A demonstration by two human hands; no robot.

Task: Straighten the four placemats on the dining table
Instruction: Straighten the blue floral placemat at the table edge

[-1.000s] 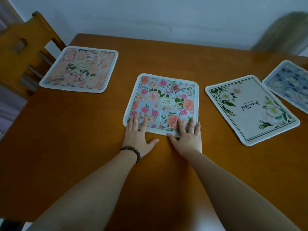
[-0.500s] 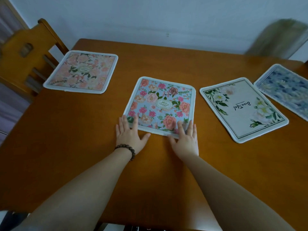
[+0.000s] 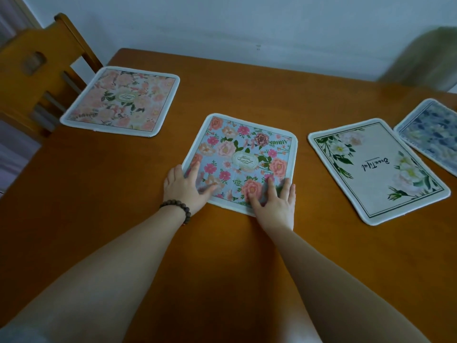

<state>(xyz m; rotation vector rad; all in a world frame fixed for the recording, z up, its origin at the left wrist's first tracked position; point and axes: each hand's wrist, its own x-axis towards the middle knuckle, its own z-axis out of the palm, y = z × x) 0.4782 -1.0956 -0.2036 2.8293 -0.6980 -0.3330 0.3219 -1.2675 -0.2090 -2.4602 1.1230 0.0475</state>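
Observation:
Several placemats lie on the wooden dining table (image 3: 99,219). The blue floral placemat (image 3: 243,154) sits in the middle, turned slightly askew. My left hand (image 3: 185,188) lies flat on its near left corner, fingers straight. My right hand (image 3: 275,203) presses flat on its near right corner. A pale pink floral placemat (image 3: 122,101) lies at the far left. A white placemat with green leaves and the word "Beautiful" (image 3: 376,169) lies askew at the right. A blue patterned placemat (image 3: 430,134) sits at the far right edge, partly cut off.
A wooden chair (image 3: 37,70) stands at the table's far left corner. A blurred greyish chair back (image 3: 425,58) shows at the far right. A pale wall runs behind the table. A bead bracelet (image 3: 176,206) is on my left wrist.
Both hands have slid further onto the blue floral placemat's near corners, and the mat has turned a little. The view has shifted with my head.

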